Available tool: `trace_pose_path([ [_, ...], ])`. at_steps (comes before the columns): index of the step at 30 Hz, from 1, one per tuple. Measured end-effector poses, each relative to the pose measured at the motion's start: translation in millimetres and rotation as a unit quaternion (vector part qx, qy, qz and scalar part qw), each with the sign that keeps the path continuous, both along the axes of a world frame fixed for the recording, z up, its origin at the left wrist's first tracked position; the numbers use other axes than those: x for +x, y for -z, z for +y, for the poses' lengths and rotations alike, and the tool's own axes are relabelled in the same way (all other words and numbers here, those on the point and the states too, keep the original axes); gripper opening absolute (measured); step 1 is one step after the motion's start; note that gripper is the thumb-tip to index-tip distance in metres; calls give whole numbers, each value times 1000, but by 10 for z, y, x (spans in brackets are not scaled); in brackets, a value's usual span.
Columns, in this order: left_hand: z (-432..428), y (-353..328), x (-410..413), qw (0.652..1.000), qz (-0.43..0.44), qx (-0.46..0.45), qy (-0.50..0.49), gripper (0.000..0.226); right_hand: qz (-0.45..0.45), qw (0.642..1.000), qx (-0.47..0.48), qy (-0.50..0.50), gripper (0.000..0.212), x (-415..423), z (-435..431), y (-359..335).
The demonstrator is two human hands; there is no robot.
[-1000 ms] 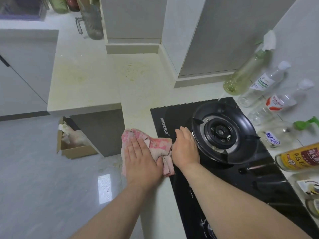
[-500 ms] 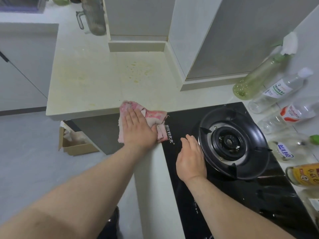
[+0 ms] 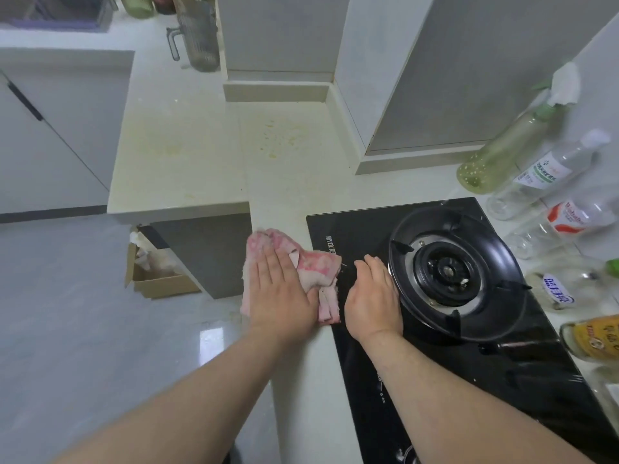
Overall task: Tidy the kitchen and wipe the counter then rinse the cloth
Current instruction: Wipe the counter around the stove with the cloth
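Note:
A pink and white cloth (image 3: 316,266) lies on the narrow strip of pale counter (image 3: 187,152) left of the black glass stove (image 3: 361,236). My left hand (image 3: 281,293) presses flat on the cloth with straight fingers, and part of the cloth hangs over the counter's front edge. My right hand (image 3: 371,296) rests open on the stove's glass just left of the burner (image 3: 449,272), beside the cloth. Yellowish stains (image 3: 281,139) mark the counter farther back.
Several bottles (image 3: 509,149) stand along the wall right of the stove. A ribbed glass jug (image 3: 197,35) stands at the far end of the counter. On the floor below the counter sits a cardboard box (image 3: 157,276).
My left hand pushed the cloth away along the counter and has drawn it back toward me beside the stove. My right hand has stayed on the stove glass.

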State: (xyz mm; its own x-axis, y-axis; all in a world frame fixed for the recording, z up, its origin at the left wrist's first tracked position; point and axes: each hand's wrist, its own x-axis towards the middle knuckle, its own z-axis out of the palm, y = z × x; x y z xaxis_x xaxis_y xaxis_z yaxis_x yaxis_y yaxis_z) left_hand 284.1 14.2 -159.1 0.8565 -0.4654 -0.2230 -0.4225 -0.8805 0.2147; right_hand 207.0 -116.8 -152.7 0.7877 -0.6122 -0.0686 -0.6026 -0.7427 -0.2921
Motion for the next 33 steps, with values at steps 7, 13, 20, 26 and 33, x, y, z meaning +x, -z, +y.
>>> trace_pose_path([
  [7,301,83,-739,999,24,-30,-12,90,0,1000,6,-2,51,-22,10,-26],
  [13,93,23,-381,998,25,-38,-46,94,3,1000,11,4,50,-12,-12,-11],
  [20,-130,-97,346,1000,12,2,-29,90,-1,1000,25,3,43,-19,-12,-16],
  [26,-258,-118,855,1000,18,4,-10,90,-23,998,38,-47,46,467,-124,-76],
  [33,-348,-116,1355,999,-1,24,34,87,-13,999,6,44,52,856,-251,54],
])
